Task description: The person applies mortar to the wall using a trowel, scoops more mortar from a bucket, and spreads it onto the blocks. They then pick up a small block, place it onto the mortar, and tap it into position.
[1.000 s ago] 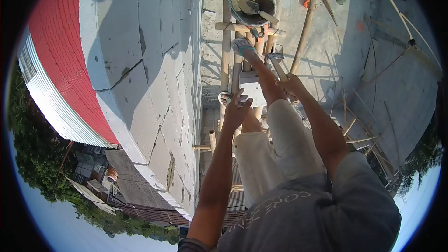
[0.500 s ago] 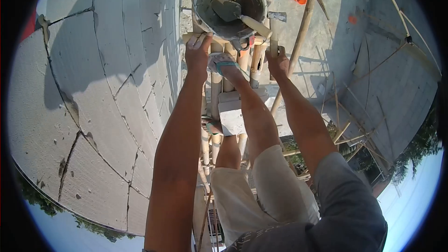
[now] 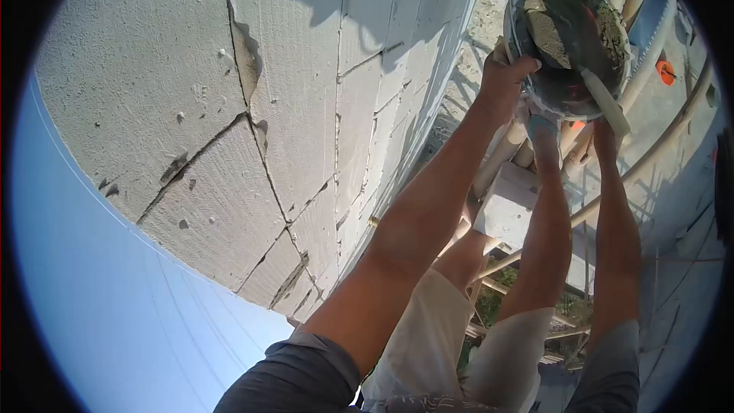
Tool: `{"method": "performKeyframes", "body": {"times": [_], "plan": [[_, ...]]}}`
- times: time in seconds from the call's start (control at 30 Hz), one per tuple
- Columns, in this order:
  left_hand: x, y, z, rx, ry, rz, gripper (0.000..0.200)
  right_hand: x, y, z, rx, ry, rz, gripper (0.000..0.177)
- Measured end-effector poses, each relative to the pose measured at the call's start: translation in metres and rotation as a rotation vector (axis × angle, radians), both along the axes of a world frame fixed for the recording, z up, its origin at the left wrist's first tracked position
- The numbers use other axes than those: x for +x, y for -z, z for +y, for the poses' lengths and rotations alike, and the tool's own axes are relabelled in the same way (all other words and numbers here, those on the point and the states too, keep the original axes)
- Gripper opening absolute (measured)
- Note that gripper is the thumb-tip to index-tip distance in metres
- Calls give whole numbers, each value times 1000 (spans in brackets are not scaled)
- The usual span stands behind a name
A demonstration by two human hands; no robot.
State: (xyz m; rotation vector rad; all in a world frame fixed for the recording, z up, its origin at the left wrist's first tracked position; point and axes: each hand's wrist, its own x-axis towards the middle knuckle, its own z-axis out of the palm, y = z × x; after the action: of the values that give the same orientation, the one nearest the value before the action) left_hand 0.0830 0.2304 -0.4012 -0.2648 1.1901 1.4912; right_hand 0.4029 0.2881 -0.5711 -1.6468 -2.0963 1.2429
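A round bucket (image 3: 569, 99) with grey mortar inside hangs between my arms at the upper right. My left hand (image 3: 508, 80) is closed at its left side, the thumb over the rim. My right hand (image 3: 606, 136) is at the bucket's lower right, its fingers mostly hidden behind the bucket and the trowel handle. The trowel (image 3: 604, 99) rests in the bucket with its pale handle sticking out over the rim. Under the bucket is my foot in a teal-strapped sandal (image 3: 541, 124).
A wall of pale blocks (image 3: 298, 107) with rough joints fills the left. Bamboo poles (image 3: 501, 154) run beneath my feet, beside a white block (image 3: 506, 206). A blue-and-white saw blade (image 3: 654, 27) lies at the upper right, near an orange container (image 3: 665, 72).
The view has swung toward the wall, so bucket and hands appear further right. My hands have moved from the pole at the bucket's near side to the bucket. The trowel has shifted inside it.
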Motion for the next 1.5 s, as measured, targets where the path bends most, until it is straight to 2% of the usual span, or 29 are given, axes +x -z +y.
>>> {"method": "performKeyframes", "body": {"times": [0.03,0.1,0.13,0.2,0.23,0.27,0.3,0.37,0.43,0.5,0.57,0.63,0.77,0.8,0.87,0.93,0.97,1.0,1.03,1.1,1.17,1.23,1.3,1.33,1.4,1.43,1.5], "plan": [[-5,-8,-16,-3,-20,4,39,-10,0,-4,6,3,22,36],[-11,-33,-41,-22,-53,13,39,-13,-17,-4,101,-17,-221,44],[-15,-51,-50,-42,-65,28,38,-18,-20,-4,124,-3,-212,44],[-17,-72,-70,-58,-80,101,38,-23,-29,-11,150,161,-281,51],[-17,-86,-80,-40,-73,93,38,-29,-54,-10,160,242,-321,55],[-18,-99,-87,-113,-52,142,39,-34,-80,-3,74,413,-243,50],[-21,-113,-88,-179,-34,197,39,-50,-123,8,106,425,-236,50],[-22,-141,-92,-176,-11,235,39,-73,-207,14,-355,781,455,39],[-25,-163,-92,-189,8,257,40,-75,-253,1,-486,435,520,34],[-24,-181,-95,-245,4,362,36,-99,-305,-13,-364,-23,289,37],[-24,-203,-98,-239,30,404,35,-128,-368,-32,-198,-302,-76,43],[-22,-222,-101,-170,-19,411,32,-141,-387,-53,-54,-355,-162,54],[-28,-262,-107,-127,89,595,26,-154,-402,-64,-29,-404,-259,56],[-32,-274,-106,-122,82,588,26,-155,-402,-65,-32,-347,-280,54],[-42,-296,-103,-84,121,712,18,-163,-427,-65,-32,-293,-302,51],[-53,-321,-97,-95,146,794,15,-180,-482,-45,-55,-494,-443,47],[-56,-329,-98,-114,178,875,13,-179,-494,-44,-58,-494,-448,47],[-61,-334,-98,-141,266,950,42,-178,-503,-42,37,-487,-455,47],[-62,-340,-101,-138,272,944,42,-177,-512,-40,131,-476,-462,47],[-62,-351,-101,-156,401,1140,38,-179,-518,-37,194,-443,-466,47],[-61,-351,-105,-136,455,1183,35,-182,-507,-36,311,-552,-439,47],[-63,-355,-106,-125,504,1228,32,-198,-523,-39,275,-596,-457,45],[-70,-365,-106,-27,491,1287,27,-207,-537,-40,36,-635,-471,40],[-73,-367,-109,-32,500,1285,27,-201,-528,-39,27,-633,-468,40],[-78,-370,-118,-12,386,1178,28,-179,-499,-35,-191,-649,-214,38],[-79,-371,-122,-22,394,1175,28,-178,-495,-34,-203,-649,-210,38],[-80,-373,-124,144,423,1291,24,-175,-491,-34,-719,-606,-122,36]]}}
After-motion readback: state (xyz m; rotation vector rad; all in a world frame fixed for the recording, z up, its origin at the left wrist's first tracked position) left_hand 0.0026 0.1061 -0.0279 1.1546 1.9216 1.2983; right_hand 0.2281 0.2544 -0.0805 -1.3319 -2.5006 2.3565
